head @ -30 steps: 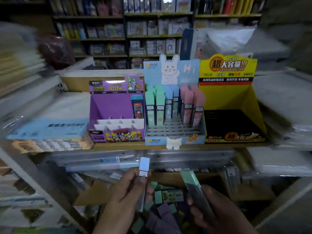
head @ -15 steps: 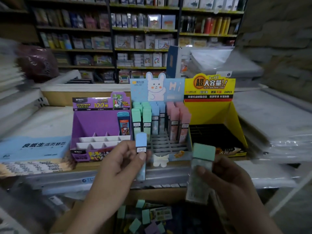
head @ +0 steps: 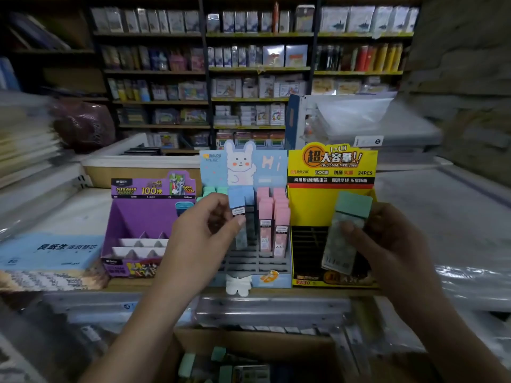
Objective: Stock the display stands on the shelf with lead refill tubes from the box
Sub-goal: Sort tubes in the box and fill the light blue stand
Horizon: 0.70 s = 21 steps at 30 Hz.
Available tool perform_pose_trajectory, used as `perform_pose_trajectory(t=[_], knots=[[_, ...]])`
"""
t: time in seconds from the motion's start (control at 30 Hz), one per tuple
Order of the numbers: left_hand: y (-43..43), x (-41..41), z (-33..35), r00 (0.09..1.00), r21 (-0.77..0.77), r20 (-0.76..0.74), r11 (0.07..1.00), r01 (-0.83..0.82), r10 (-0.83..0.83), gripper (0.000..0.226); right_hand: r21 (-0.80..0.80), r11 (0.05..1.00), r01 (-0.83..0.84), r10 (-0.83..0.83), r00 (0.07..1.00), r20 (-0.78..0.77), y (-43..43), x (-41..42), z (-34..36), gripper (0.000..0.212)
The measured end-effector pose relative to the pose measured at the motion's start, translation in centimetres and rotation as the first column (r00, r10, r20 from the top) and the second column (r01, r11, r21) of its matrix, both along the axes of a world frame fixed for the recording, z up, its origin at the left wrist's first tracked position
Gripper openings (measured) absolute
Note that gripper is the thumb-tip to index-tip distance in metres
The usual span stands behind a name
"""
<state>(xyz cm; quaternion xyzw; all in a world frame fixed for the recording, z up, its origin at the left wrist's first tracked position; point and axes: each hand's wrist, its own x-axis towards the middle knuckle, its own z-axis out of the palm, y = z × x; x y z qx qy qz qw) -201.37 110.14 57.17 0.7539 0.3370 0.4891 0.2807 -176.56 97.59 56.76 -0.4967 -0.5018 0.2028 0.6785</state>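
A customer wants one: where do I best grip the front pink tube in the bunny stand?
Pinch the front pink tube at its cap, from above and in front. It stands upright in the bunny stand, other pink tubes close behind, so the top is probably freest.

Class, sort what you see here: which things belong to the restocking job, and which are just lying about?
Job: left hand, blue-capped tube; right hand, green-capped tube; rabbit stand; yellow stand; purple stand; box.
Lying about: blue paper pack; dark red bag; back shelves.
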Motion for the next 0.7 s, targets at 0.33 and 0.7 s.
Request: perform_pose_trajectory(t=[0.33, 0.7], knots=[[0.5, 0.9, 2.1, 0.957, 0.213, -0.236, 0.970, -0.118, 0.168, 0.033, -0.035, 0.999, 0.041, -0.037, 0.995, 0.094, 2.5, 1.5, -1.5, 0.019], [0.9, 1.3, 4.7, 0.929, 0.268, -0.328, 0.960, -0.082, 0.171, 0.011, -0.051, 0.997, 0.052, -0.046, 0.991, 0.124, 2.6, 1.1, -1.6, 0.023]])
